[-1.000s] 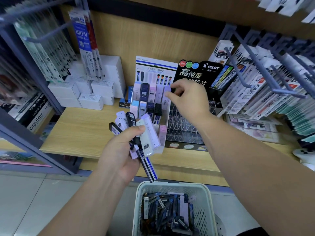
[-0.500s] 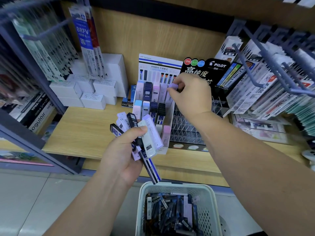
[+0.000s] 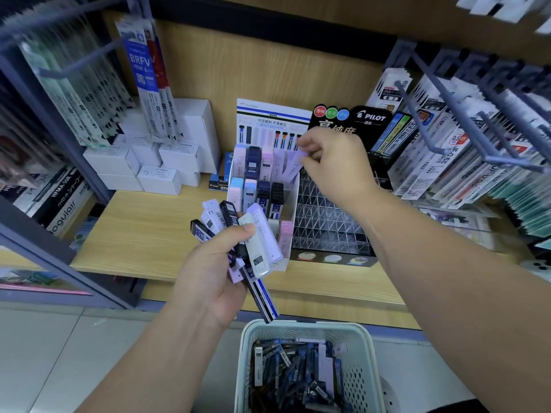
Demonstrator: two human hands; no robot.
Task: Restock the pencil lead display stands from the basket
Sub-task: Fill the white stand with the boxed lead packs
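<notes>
My left hand (image 3: pixel 213 272) grips a fanned bunch of lead cases (image 3: pixel 238 231), white, lilac and dark blue, in front of the shelf. My right hand (image 3: pixel 334 162) pinches a pale lilac lead case (image 3: pixel 293 166) at the back right slot of the white display stand (image 3: pixel 290 204), which holds rows of pastel and dark cases. Beside it on the right sits the black Pilot stand (image 3: pixel 366 120) with a clear plastic grid of slots (image 3: pixel 325 219). The white basket (image 3: pixel 360 338) of loose lead cases sits on the floor below.
White boxes (image 3: pixel 167 162) are stacked at the shelf's back left. Refill packs hang on metal pegs at the left (image 3: pixel 89 93) and at the right (image 3: pixel 465 138). The wooden shelf (image 3: pixel 143 231) is bare on the left.
My right hand has stayed at the stand's back row, working the lilac case down into the right slot. The left hand keeps the same bunch. The view has shifted slightly.
</notes>
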